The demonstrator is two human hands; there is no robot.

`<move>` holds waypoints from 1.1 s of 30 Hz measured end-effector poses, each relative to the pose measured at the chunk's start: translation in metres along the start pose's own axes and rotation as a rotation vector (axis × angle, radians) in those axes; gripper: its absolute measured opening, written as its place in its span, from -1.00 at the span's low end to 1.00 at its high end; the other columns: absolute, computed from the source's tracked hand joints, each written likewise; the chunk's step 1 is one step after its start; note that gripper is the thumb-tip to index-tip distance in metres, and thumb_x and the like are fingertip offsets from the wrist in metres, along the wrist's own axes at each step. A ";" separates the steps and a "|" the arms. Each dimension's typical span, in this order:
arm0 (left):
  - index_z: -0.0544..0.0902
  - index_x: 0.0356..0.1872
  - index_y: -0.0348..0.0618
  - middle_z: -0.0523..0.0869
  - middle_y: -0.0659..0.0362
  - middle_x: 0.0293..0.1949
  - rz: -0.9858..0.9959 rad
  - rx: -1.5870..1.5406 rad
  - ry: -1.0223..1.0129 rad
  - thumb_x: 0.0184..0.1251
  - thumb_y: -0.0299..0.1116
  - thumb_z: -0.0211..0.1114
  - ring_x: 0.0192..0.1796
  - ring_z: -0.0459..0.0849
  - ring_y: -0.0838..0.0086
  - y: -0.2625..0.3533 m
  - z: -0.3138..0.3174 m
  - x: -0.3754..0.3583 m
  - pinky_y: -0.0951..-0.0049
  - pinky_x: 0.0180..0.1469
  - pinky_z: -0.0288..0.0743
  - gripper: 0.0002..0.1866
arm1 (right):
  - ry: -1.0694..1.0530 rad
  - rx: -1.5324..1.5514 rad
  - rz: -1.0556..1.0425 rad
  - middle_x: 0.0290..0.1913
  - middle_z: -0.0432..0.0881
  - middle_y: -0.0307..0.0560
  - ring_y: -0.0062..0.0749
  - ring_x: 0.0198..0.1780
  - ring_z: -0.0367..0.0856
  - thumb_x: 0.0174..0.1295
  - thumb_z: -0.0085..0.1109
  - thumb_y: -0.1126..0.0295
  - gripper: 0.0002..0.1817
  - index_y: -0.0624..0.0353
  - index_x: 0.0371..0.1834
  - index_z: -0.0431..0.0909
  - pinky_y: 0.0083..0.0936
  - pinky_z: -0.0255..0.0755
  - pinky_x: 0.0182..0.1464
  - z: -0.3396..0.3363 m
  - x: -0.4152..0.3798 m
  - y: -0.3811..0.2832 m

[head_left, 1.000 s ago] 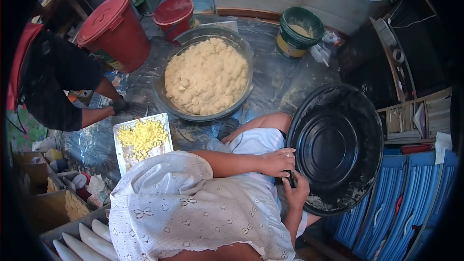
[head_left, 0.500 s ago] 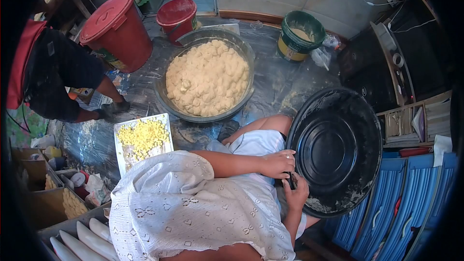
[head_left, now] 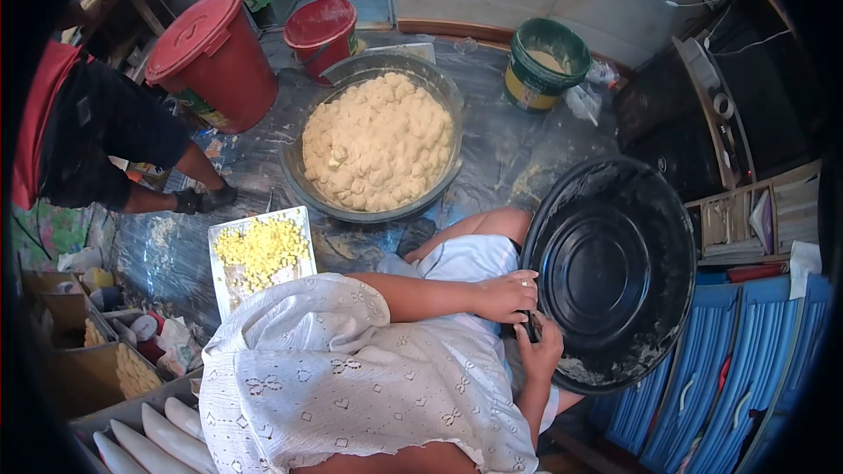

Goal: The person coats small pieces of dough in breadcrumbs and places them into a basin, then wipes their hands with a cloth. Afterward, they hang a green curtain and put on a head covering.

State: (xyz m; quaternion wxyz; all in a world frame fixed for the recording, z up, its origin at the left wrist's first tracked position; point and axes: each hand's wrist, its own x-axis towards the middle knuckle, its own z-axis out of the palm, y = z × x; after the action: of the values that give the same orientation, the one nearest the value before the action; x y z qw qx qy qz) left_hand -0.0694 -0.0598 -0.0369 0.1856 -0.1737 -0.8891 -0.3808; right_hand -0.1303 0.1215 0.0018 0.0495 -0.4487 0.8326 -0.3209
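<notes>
My left hand (head_left: 507,297), with a ring on one finger, is closed near the left rim of a large black basin (head_left: 606,272). Just below it, my right hand (head_left: 540,349) curls its fingers round a small black object (head_left: 532,326). Both hands meet at this object, whose kind I cannot make out. The basin stands tilted beside my leg, with pale residue on its inner wall. Ahead, a wide grey tub (head_left: 294,171) is heaped with pale, lumpy balls of dough-like stuff (head_left: 378,145). A white tray (head_left: 221,285) with small yellow pieces (head_left: 262,250) lies to the left.
At the left another person (head_left: 97,140) in dark shorts is on the floor covering. Red buckets (head_left: 211,61) and a green bucket (head_left: 527,88) of pale powder stand at the back. Blue plastic drawers (head_left: 702,369) are on the right, cardboard boxes (head_left: 79,377) on the left.
The other person at the left has shifted a little and their lower legs have moved. My hands stay at nearly the same spot, fingers slightly shifted around the small black object.
</notes>
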 end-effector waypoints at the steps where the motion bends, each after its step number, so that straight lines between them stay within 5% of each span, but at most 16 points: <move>1: 0.58 -0.32 -0.17 0.60 0.16 -0.25 0.000 0.006 -0.002 0.01 -0.26 0.28 0.00 0.50 0.28 0.000 0.000 0.000 0.03 0.35 0.06 -0.76 | -0.001 0.001 0.004 -0.28 0.60 0.00 -0.11 -0.25 0.57 -0.09 0.39 0.21 -0.57 0.19 -0.17 0.56 -0.28 0.41 -0.16 0.000 0.000 0.000; 33: 0.59 -0.30 -0.11 0.59 0.21 -0.24 -0.034 -0.020 -0.023 0.03 -0.27 0.29 0.02 0.48 0.33 0.003 0.000 0.000 0.07 0.37 0.04 -0.78 | 0.048 -0.101 -0.114 -0.33 0.60 -0.01 -0.12 -0.28 0.56 -0.08 0.38 0.18 -0.64 0.19 -0.30 0.56 -0.28 0.37 -0.22 0.000 -0.005 0.004</move>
State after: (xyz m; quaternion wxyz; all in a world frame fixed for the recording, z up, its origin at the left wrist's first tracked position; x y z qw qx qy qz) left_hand -0.0675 -0.0576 -0.0351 0.1671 -0.1647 -0.8900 -0.3909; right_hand -0.1299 0.1267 -0.0018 -0.0115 -0.4897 0.8218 -0.2912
